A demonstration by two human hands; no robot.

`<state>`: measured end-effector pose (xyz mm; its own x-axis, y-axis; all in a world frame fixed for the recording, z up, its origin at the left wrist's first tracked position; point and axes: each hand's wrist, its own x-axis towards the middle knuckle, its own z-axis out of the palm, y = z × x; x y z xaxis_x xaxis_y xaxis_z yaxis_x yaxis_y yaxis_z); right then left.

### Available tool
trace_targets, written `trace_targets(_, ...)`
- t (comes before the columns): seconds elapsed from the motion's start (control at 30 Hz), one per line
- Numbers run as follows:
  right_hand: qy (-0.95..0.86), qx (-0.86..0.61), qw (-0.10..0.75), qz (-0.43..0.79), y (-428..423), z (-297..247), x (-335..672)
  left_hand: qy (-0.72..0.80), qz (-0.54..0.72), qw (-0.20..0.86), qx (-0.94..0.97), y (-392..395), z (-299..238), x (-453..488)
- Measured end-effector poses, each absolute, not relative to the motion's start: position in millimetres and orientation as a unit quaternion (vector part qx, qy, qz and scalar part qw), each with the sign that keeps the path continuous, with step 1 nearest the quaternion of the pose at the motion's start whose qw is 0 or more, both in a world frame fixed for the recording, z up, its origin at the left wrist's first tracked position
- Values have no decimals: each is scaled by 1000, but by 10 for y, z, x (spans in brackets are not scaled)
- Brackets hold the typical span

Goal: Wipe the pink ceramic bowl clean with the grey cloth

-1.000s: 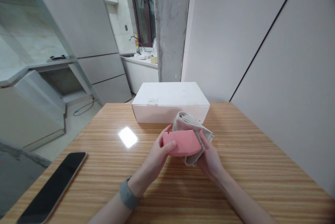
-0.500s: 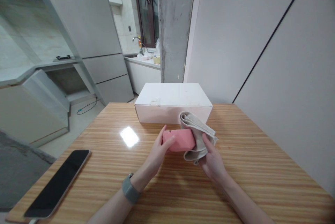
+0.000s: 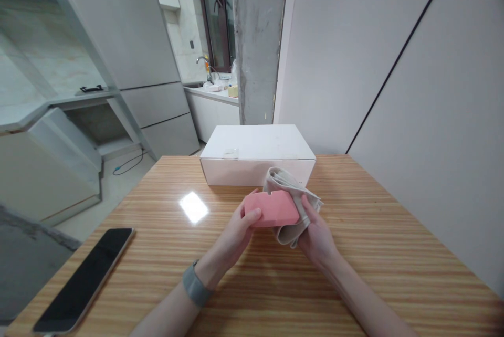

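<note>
Above the table's middle, my left hand (image 3: 241,224) grips a small pink case (image 3: 275,209) by its left end, thumb on the near face. The case has a small notch in its upper edge; its exact kind I cannot tell. A folded grey-beige cloth (image 3: 289,185) is held in my right hand (image 3: 317,229), with the thumb on top and the other fingers mostly hidden beneath. The case's right end touches the cloth and covers part of it. A grey band circles my left wrist.
Behind the hands, a closed white box (image 3: 258,143) stands at the far edge of the wooden table (image 3: 378,232). A black-screened phone (image 3: 84,280) with a cable lies at the left edge. A white wall (image 3: 413,90) borders the right side.
The pink case has turned in my left hand, so more of its face shows, and its right end has moved further over the cloth. The view has shifted slightly.
</note>
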<state>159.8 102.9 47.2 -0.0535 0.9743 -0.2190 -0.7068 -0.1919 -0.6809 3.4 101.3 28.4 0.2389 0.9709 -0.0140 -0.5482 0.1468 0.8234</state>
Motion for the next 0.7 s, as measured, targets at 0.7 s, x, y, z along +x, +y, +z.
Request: trace_targets(0.7, -175, -367, 617, 674, 1088, 420, 1665, 369, 549, 661, 355, 1087, 291, -38)
